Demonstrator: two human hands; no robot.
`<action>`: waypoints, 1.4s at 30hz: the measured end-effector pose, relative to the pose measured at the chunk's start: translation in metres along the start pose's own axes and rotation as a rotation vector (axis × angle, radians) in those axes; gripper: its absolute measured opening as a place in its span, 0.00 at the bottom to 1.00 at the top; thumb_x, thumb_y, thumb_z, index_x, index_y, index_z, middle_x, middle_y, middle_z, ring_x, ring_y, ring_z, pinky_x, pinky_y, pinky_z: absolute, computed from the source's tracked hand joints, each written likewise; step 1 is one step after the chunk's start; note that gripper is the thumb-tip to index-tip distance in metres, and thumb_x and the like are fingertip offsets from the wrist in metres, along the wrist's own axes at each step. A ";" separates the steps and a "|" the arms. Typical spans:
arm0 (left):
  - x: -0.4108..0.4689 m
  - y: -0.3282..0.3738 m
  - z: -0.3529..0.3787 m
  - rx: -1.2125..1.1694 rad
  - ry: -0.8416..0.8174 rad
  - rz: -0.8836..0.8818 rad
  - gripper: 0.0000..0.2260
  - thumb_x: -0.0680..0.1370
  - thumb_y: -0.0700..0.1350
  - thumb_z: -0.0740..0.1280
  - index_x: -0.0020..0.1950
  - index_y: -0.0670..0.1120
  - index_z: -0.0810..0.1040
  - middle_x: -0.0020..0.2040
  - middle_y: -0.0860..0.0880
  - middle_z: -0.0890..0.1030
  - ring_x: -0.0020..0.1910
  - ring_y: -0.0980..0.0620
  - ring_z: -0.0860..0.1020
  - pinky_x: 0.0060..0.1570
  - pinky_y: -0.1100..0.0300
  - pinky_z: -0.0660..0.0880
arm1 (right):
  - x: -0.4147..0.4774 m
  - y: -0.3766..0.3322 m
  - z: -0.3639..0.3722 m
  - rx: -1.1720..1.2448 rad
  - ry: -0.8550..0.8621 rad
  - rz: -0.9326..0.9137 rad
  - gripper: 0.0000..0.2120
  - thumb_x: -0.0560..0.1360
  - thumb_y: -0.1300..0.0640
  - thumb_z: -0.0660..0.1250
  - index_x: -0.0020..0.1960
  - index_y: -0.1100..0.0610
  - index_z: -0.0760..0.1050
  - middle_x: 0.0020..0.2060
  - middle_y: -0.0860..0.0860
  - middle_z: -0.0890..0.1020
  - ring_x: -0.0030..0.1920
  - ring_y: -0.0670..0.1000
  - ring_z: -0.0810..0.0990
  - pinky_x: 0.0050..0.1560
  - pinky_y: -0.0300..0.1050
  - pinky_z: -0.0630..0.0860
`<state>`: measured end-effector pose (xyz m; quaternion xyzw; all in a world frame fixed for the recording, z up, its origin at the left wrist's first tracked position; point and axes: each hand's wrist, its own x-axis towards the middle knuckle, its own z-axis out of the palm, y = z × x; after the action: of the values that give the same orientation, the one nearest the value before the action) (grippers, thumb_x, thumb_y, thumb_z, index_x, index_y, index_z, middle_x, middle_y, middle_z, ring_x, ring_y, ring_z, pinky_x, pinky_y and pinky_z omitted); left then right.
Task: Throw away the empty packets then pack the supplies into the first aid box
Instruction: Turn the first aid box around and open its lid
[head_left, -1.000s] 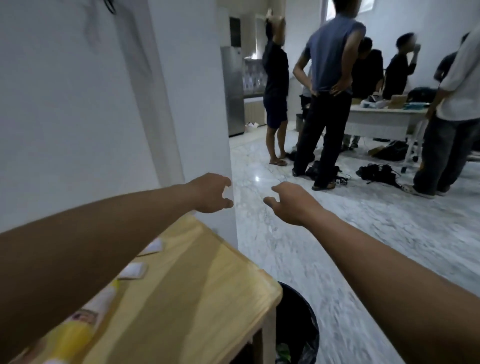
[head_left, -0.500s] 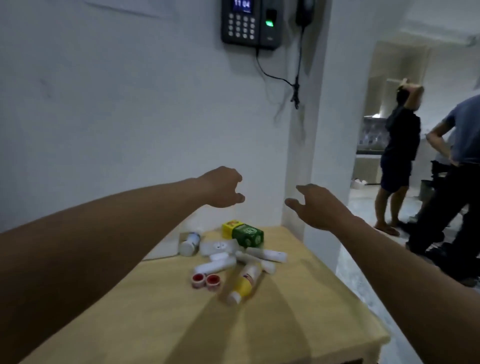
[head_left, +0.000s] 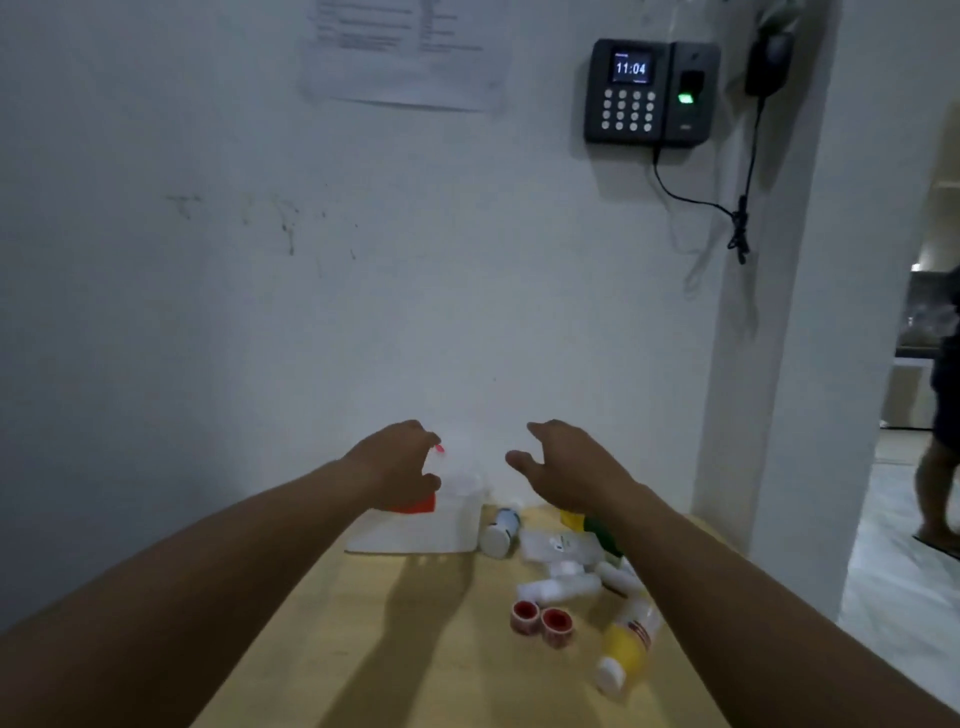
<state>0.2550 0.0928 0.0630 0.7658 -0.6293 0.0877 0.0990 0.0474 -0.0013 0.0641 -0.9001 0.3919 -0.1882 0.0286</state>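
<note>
Fingers of the left hand (head_left: 400, 462) are curled and loosely apart, clamped on nothing, reaching over the white first aid box (head_left: 426, 525) that sits at the back of the wooden table (head_left: 415, 649) against the wall; whether they touch the lid or its red mark is not clear. The right hand (head_left: 566, 467) is also spread and empty, thumb and fingers apart, hovering above the supplies just right of the box. Supplies lie in a loose pile: a small white bottle (head_left: 500, 532) on its side touching the box's side, a flat clear packet (head_left: 558, 543), a white tube (head_left: 558, 590), two red-cored tape rolls (head_left: 540, 618), and a yellow bottle (head_left: 626, 649) near the right table edge. No empty packets identifiable; blurred. Risks, as judgement: the right forearm passes low over the pile, so a sweep could knock the yellow bottle or tape rolls off the near edge. The round items could roll if nudged. Opening the box one-handed could push it into the white bottle and scatter the pile. Dim light and blur make a mis-grab likely.
</note>
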 end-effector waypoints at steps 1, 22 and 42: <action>-0.002 -0.006 0.006 -0.014 0.003 -0.005 0.28 0.75 0.55 0.67 0.73 0.52 0.67 0.70 0.46 0.71 0.67 0.46 0.71 0.65 0.51 0.70 | 0.005 -0.007 0.008 0.008 -0.016 -0.015 0.32 0.81 0.42 0.57 0.78 0.60 0.59 0.76 0.58 0.65 0.75 0.56 0.64 0.73 0.48 0.61; -0.023 -0.027 0.081 -0.186 0.506 -0.327 0.16 0.76 0.55 0.69 0.61 0.51 0.78 0.62 0.50 0.77 0.58 0.50 0.74 0.54 0.55 0.77 | 0.049 -0.042 0.090 0.076 0.080 -0.193 0.20 0.82 0.51 0.61 0.74 0.50 0.70 0.64 0.55 0.73 0.61 0.56 0.76 0.61 0.45 0.73; 0.002 0.013 0.074 -1.403 0.594 -1.094 0.24 0.74 0.46 0.73 0.65 0.43 0.68 0.56 0.43 0.76 0.51 0.43 0.77 0.44 0.54 0.75 | 0.051 -0.036 0.092 0.069 0.059 -0.231 0.22 0.82 0.56 0.61 0.76 0.49 0.66 0.65 0.55 0.71 0.60 0.56 0.78 0.58 0.46 0.73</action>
<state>0.2431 0.0692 -0.0077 0.6667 -0.0396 -0.1788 0.7224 0.1377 -0.0220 0.0023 -0.9318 0.2798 -0.2297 0.0260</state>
